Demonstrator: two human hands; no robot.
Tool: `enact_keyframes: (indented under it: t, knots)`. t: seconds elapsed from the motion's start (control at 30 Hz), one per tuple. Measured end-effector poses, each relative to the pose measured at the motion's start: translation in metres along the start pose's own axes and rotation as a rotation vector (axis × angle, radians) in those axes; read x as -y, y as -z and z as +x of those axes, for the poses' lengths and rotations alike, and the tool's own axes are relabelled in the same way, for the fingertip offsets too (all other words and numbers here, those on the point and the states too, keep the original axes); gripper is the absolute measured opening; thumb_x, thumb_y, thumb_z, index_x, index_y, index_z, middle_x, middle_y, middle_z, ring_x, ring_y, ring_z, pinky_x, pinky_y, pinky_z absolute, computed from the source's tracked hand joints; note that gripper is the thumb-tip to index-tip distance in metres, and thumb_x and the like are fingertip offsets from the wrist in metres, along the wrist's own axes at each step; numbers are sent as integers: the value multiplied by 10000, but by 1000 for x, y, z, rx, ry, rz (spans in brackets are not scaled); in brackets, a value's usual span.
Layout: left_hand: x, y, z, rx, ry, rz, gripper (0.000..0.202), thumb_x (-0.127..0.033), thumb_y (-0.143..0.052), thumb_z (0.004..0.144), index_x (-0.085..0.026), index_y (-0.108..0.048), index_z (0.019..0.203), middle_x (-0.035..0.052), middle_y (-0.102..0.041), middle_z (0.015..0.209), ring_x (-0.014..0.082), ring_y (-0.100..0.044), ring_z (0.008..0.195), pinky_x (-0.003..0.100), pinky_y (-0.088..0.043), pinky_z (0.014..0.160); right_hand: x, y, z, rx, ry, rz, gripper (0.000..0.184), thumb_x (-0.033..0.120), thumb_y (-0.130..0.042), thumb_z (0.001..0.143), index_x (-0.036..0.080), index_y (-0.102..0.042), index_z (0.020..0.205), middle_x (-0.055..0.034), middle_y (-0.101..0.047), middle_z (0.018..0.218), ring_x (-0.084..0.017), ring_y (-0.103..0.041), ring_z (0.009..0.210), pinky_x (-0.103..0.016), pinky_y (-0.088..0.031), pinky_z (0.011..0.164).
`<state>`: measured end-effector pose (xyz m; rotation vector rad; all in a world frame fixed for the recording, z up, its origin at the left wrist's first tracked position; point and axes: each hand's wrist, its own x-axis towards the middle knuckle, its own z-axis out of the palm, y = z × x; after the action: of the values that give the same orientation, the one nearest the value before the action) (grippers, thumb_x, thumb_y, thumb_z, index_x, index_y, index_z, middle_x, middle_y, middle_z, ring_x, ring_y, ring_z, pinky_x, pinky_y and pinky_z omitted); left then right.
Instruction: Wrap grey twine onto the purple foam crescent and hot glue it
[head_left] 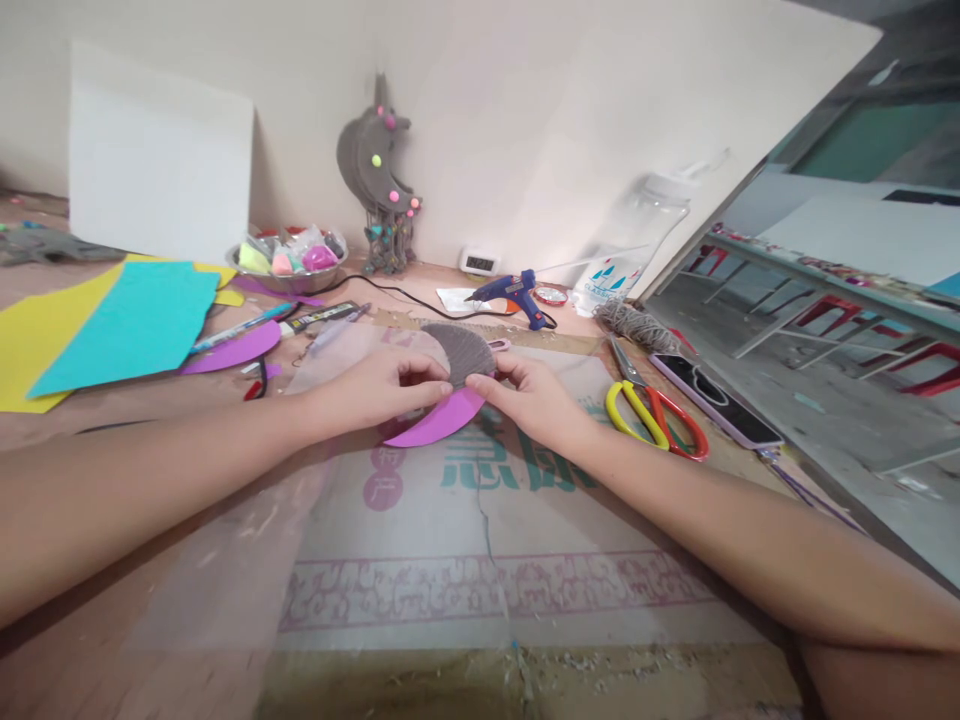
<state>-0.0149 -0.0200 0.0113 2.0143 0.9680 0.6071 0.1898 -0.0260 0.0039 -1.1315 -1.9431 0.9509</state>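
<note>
A grey felt crescent [465, 350] is held between both my hands over a purple crescent piece [439, 420] that lies on a printed woven sack [480, 520]. My left hand [375, 388] pinches the grey crescent's left side with thumb and fingers. From the right, my right hand [534, 395] pinches its lower right tip, fingers closed on it. The grey piece overlaps the purple one's upper edge.
Yellow and red scissors [656, 415] and a phone [716, 398] lie to the right, with a twine ball [636, 322]. A blue glue gun [517, 295], a bowl of clay packets [289, 265], teal and yellow sheets [127, 320], pens and a finished grey moon ornament [379, 170] sit behind.
</note>
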Motion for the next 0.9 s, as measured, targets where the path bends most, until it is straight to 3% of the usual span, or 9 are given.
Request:
enact_keyframes:
  t: [0.27,0.4,0.53,0.67,0.9]
  knots:
    - [4,2,1,-24,-45,108,204,-335,-522,829,-162,-586,744,-26,-530,692,100,-486,629,215,-377,567,-1,0,0,8,-13,7,225,374,-582,809,155,-628,822,-12,-624,765,-143,-552,719,-286,-456,699]
    - [5,2,0,2,-86,57,255,-353,-483,867,-166,-545,706,-29,-491,646,98,-460,615,215,-360,560,-2,0,1,-6,0,37,204,367,-589,804,167,-627,813,-16,-644,804,-150,-568,758,-291,-469,728]
    - [4,1,0,12,-41,-86,382,-441,-399,907,-168,-480,653,-30,-437,586,87,-411,528,213,-336,486,-4,1,2,-10,-10,93,199,356,-599,793,178,-640,871,-14,-660,848,-148,-586,772,-291,-480,740]
    - [4,0,2,-49,-2,-175,329,-428,-410,907,-168,-520,739,-6,-505,661,99,-466,588,213,-398,528,-3,0,2,-19,-25,104,195,362,-609,784,176,-635,836,-6,-647,798,-138,-577,734,-278,-478,710]
    - [7,-1,1,-4,74,-180,315,-460,-485,862,-179,-506,720,-34,-463,605,76,-420,468,207,-321,425,-1,0,1,1,-11,86,185,356,-593,799,171,-610,807,-17,-643,830,-146,-574,773,-292,-475,746]
